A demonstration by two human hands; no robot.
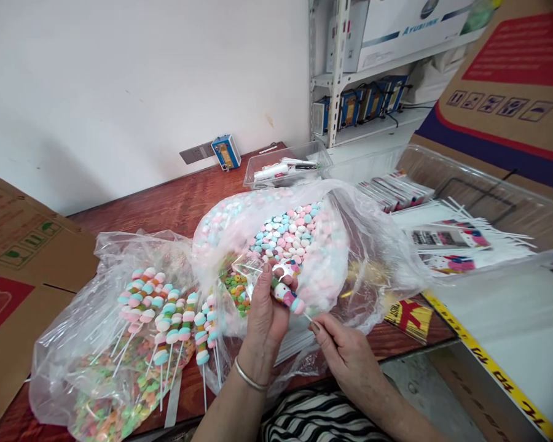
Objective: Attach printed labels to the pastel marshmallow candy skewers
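My left hand (265, 313), with a bracelet at the wrist, grips a candy skewer (287, 296) in a printed clear wrapper. The thumb presses on the wrapper, and pink and blue pieces show at its lower end. My right hand (345, 347) is closed in a pinch on the skewer's white stick. Just beyond my hands lies a big clear bag of pastel candies (288, 236); green and orange ring candies (236, 288) are by its left side. To the left, several finished-looking candy skewers (172, 313) with white sticks lie on another plastic bag (110, 380) of ring candies.
On the right a clear plastic tray (488, 178) holds printed wrappers (451, 236) and white sticks. A smaller clear bin (288, 166) with markers stands at the back. Cardboard boxes (27, 270) flank the wooden table (166, 199). Yellow tape (488, 362) runs along a white surface.
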